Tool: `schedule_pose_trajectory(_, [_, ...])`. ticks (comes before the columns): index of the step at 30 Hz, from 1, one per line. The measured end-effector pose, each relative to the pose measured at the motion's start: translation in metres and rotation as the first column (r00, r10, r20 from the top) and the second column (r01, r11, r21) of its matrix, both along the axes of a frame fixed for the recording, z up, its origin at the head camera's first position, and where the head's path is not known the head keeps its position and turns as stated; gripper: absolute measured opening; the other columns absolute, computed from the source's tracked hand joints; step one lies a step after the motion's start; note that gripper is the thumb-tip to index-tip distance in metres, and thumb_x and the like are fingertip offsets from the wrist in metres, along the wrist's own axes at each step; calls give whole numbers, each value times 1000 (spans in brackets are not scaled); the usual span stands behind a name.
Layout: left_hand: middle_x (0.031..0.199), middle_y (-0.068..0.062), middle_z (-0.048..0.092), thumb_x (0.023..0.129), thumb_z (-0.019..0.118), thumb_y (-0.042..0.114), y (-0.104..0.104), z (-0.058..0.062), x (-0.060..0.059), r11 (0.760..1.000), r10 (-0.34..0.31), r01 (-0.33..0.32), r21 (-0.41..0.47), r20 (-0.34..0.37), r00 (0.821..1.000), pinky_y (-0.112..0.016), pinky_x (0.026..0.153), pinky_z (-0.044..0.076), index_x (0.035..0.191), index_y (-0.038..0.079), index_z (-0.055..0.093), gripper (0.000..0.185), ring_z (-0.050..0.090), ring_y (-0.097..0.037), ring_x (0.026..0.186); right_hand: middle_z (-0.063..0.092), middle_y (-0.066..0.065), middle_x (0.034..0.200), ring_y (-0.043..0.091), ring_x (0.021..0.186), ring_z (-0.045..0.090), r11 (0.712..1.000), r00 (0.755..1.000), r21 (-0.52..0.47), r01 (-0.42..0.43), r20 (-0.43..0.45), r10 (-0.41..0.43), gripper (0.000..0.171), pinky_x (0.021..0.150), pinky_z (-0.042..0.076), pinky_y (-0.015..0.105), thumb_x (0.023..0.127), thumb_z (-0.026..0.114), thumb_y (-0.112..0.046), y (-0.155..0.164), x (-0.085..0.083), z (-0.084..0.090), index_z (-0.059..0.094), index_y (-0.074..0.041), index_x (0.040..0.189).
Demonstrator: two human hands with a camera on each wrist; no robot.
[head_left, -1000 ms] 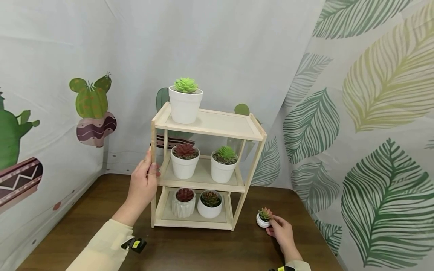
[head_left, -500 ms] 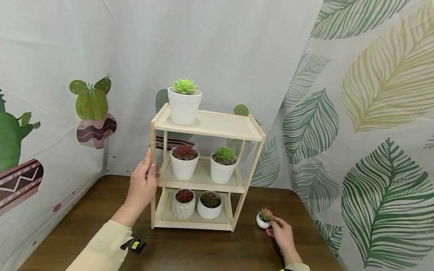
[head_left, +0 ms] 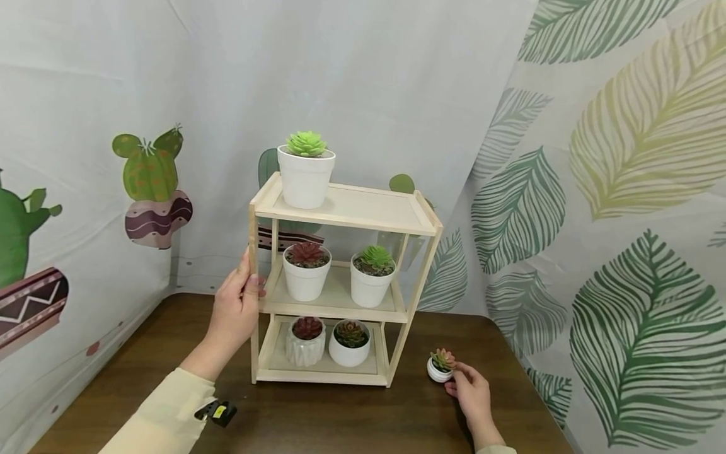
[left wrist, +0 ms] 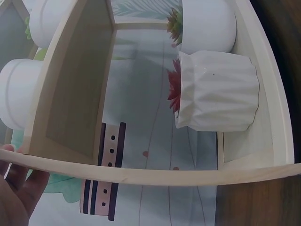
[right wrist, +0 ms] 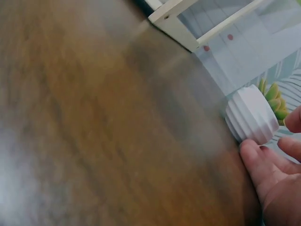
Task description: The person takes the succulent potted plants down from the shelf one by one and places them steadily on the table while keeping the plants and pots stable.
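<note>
My left hand grips the left post of a three-tier light wooden plant shelf, thumb toward the inner side. In the left wrist view that hand is at the lower left corner. To the right of the shelf, my right hand touches the right side of a small potted succulent on the table. This plant has a ribbed white pot and green leaves with reddish tips. In the right wrist view, loosely bent fingertips touch the pot and another finger is close to the leaves.
A bright green succulent stands on the top tier. The middle tier bears a red one and a green one. Below are a fluted pot and a round pot. The brown table meets printed curtains behind.
The head view has shifted slightly. Both hands, the shelf and the small potted succulent keep their places relative to each other.
</note>
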State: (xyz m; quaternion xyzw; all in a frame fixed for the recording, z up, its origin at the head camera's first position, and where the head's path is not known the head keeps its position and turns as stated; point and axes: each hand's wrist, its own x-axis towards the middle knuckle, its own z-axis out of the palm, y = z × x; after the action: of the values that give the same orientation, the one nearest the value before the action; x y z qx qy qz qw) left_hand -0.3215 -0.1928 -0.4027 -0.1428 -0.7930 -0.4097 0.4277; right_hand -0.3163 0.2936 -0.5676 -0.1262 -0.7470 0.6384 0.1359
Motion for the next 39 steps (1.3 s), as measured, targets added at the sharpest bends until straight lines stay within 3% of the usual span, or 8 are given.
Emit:
schedule_pose_trajectory(6, [96,-16,69,108,49,11,-3,2,2,1000,-14,14,-12,-10,1000,-3,77,43,161,15,33,56,70,-26,75,72,15,102,14,72,70,999,999,-13,37,20,-37,42,62,60,25,101,52,-10,-3,0,6,55,13,136])
schedule_pose_trajectory(11, [99,-18,73,108,51,12,-10,7,5,998,-45,45,-43,11,999,-5,68,48,161,18,35,56,73,-28,73,69,26,117,20,92,67,990,995,107,94,10,-96,42,67,57,23,100,53,-14,-8,1,15,59,8,136])
schedule_pose_trajectory(15, [104,-17,77,107,55,15,-17,13,9,995,-13,16,-96,29,999,-5,69,46,159,18,39,55,72,-21,80,67,27,129,27,113,62,965,990,218,143,-44,-137,40,79,47,16,100,54,-16,-13,0,28,64,3,134])
schedule_pose_trajectory(18, [104,-13,79,106,57,19,-21,18,12,990,24,-17,-139,46,999,-7,72,45,157,14,43,53,67,-14,83,69,24,130,16,110,63,964,988,225,141,-86,-124,37,82,44,11,101,54,-15,-19,-1,43,66,0,132])
schedule_pose_trajectory(24, [105,-13,79,105,58,23,-26,25,19,984,22,-2,-179,114,993,-12,69,49,153,9,49,50,69,-15,83,71,22,126,-9,90,61,979,984,193,58,-177,-24,31,77,53,17,101,57,-12,-33,-1,81,69,-2,128])
schedule_pose_trajectory(29, [106,-14,79,104,59,23,-31,35,27,982,26,3,-190,150,988,-16,69,52,146,8,58,44,73,-19,84,71,18,127,-4,98,63,980,976,194,-42,-202,81,29,78,54,21,103,59,-14,-47,4,114,70,-6,128])
schedule_pose_trajectory(33, [98,-12,79,104,58,23,-34,48,32,980,17,15,-200,159,987,-22,66,53,137,5,66,38,68,-7,79,71,16,129,5,105,67,970,963,213,-118,-212,164,29,87,54,21,105,58,-17,-60,9,139,68,-8,130])
schedule_pose_trajectory(39, [89,-9,78,105,58,23,-39,76,37,986,-43,66,-152,152,987,-14,64,48,126,6,72,30,63,9,73,70,17,129,2,102,68,946,920,263,-190,-289,266,34,88,57,24,106,56,-16,-74,14,166,63,-8,138])
